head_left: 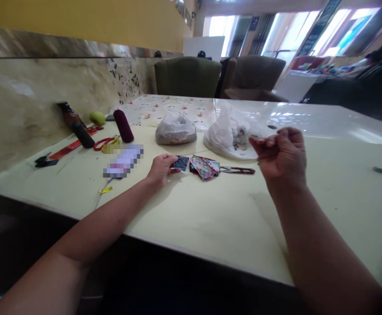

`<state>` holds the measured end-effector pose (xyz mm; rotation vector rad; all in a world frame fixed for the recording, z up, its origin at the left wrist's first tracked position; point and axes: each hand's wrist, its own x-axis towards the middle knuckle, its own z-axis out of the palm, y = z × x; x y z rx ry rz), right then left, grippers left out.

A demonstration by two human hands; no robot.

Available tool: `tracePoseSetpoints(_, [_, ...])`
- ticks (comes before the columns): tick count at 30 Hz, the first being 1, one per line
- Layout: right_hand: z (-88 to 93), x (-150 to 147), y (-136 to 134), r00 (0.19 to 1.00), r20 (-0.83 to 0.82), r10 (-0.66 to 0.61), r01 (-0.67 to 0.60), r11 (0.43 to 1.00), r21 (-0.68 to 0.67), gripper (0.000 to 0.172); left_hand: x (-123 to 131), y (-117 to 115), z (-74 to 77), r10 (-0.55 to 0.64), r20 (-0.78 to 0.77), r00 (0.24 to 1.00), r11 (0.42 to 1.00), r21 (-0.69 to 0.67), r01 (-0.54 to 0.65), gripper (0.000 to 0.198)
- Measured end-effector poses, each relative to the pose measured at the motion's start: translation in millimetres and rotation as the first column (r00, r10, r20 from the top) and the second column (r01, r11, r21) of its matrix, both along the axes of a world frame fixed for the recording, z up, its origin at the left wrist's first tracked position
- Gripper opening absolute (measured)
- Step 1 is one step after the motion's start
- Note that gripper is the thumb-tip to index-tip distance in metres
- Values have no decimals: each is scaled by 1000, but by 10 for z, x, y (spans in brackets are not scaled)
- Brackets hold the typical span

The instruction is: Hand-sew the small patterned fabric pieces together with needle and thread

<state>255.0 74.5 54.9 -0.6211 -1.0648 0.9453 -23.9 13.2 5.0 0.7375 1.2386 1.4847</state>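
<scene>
Pinching dark cloth [181,163], your left hand [161,169] sits inside the worktop's [210,210] near edge. Right hand [284,157] raised, fingers pinched together, contents unclear.

Bare forearms [112,223] (hands [284,159] too)

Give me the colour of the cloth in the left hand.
The cloth in the left hand is dark blue-grey; head view.
</scene>
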Motion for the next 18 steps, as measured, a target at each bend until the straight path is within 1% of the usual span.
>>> tracePoseSetpoints(2, [-18, 91, 97, 986, -102, -134, 134, 991, -1, 11, -31, 28, -1, 38, 10, 999, 999, -5, -38, 14])
tracePoseSetpoints(3, [-28, 127, 135, 968, -130, -217, 219, 976, 3, 12, -44, 39, -2, 55, 9, 998, 998, -8, -55, 14])
tracePoseSetpoints(5, [-50, 190, 190, 914, -127, -386, 393, 919, 32, 17, -68, 57, -8, 88, 3, 996, 996, -16, -88, 15])
tracePoseSetpoints(7, [-76, 259, 218, 849, -68, -524, 528, 845, 81, 20, -90, 73, -17, 114, -1, 994, 993, -18, -114, 15])
tracePoseSetpoints(9, [-108, 350, 228, 787, 28, -616, 607, 782, 138, 20, -110, 88, -27, 132, -2, 991, 991, -20, -132, 14])
tracePoseSetpoints(12, [-161, 529, 233, 683, 171, -710, 681, 704, 203, 19, -130, 104, -33, 150, -3, 989, 988, -19, -150, 12])
tracePoseSetpoints(15, [-212, 715, 254, 571, 253, -781, 758, 620, 205, 22, -142, 110, -30, 164, -3, 987, 986, -18, -164, 9])
tracePoseSetpoints(16, [-227, 765, 268, 557, 259, -789, 773, 607, 184, 23, -143, 110, -29, 166, -3, 986, 986, -16, -166, 9])
tracePoseSetpoints(17, [-242, 803, 286, 606, 280, -744, 741, 657, 141, 24, -144, 107, -28, 166, -2, 986, 986, -14, -166, 10])
tracePoseSetpoints(18, [-256, 826, 307, 693, 306, -653, 663, 744, 86, 24, -141, 103, -27, 162, -1, 987, 987, -9, -162, 11])
